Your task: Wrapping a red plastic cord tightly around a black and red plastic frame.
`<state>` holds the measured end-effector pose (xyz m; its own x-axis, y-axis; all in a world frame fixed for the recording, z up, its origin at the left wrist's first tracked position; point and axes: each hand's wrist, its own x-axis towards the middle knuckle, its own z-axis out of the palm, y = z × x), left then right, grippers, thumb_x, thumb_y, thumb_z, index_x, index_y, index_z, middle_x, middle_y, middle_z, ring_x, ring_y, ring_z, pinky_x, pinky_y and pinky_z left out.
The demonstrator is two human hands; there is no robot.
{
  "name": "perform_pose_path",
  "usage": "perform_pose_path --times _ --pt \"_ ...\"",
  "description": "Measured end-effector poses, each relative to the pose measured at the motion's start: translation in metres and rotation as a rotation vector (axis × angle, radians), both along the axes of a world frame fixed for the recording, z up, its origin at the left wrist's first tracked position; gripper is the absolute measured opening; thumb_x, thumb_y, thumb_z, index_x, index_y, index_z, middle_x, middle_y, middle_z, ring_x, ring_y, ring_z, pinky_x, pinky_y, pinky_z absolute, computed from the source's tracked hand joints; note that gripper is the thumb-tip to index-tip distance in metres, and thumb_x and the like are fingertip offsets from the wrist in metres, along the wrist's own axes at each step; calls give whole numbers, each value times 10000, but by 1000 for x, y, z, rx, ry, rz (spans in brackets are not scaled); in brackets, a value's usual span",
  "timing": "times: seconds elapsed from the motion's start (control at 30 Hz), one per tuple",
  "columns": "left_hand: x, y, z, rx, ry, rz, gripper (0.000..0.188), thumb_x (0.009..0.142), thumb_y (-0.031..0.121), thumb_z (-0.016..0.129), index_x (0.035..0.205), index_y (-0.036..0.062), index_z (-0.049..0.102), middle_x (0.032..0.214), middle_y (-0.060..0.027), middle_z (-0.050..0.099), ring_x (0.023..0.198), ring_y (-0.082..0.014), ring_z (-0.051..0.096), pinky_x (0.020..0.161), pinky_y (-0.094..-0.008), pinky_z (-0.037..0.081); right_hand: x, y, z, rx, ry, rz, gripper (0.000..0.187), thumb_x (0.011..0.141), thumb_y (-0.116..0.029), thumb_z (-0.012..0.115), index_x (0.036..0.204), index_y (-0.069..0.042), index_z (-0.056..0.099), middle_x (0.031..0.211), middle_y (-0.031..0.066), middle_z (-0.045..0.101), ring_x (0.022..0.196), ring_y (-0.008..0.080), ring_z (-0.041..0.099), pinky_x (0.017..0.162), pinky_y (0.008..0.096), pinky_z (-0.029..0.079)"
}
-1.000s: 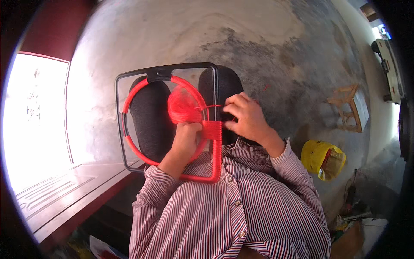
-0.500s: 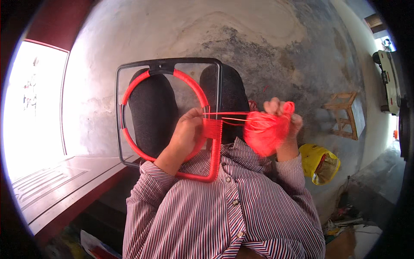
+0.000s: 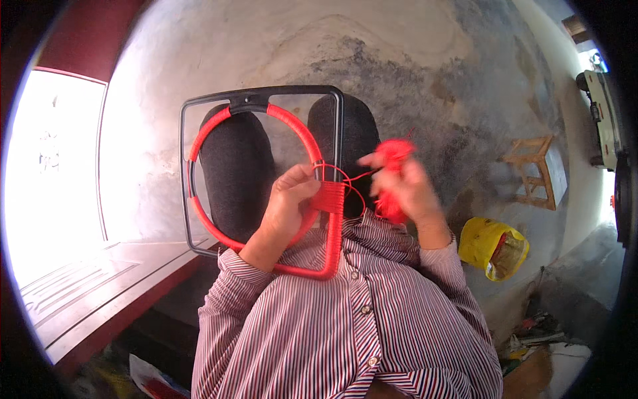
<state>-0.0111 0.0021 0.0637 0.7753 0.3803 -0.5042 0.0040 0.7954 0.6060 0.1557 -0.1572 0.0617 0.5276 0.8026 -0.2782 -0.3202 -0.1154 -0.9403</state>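
Observation:
A black frame (image 3: 340,126), square with rounded corners and a round ring (image 3: 294,124) inside it, rests on my lap and thighs. Red cord is wrapped over much of the ring and the frame's near right corner. A flat red band of cord (image 3: 327,197) joins ring and frame on the right side. There my left hand (image 3: 287,199) is closed on the ring, its thumb beside the band. To the right of the frame, my right hand (image 3: 413,193), slightly blurred, grips a loose bundle of red cord (image 3: 393,158). Slack loops run from the bundle to the band.
A yellow bag (image 3: 493,247) stands on the floor to my right, with a small wooden stool (image 3: 533,169) beyond it. At the left is a panelled door-like board (image 3: 100,276) with a dark red edge. Assorted clutter (image 3: 541,339) lies at the lower right.
My right hand has come left toward the frame with the cord bundle. The strands, stretched straight before, now hang in slack loops. My left hand and the frame have barely moved.

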Motion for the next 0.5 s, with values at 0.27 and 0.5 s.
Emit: perform_pose_path --times 0.27,0.5 --pt "1 2 2 -35 -48 38 137 870 -69 520 964 -5 597 923 -104 676 829 -181 675 797 -307 560 59 -54 20 17 1 -199 152 825 -108 595 953 -27 592 649 25 570 446 114 485 445 254 405" --pt "-1 4 -6 17 -26 26 104 879 -52 528 936 -5 602 866 -109 673 748 -173 658 702 -282 535 90 -85 30 107 -162 -470 223 890 -111 550 1100 -48 595 725 21 597 465 74 445 442 229 373"
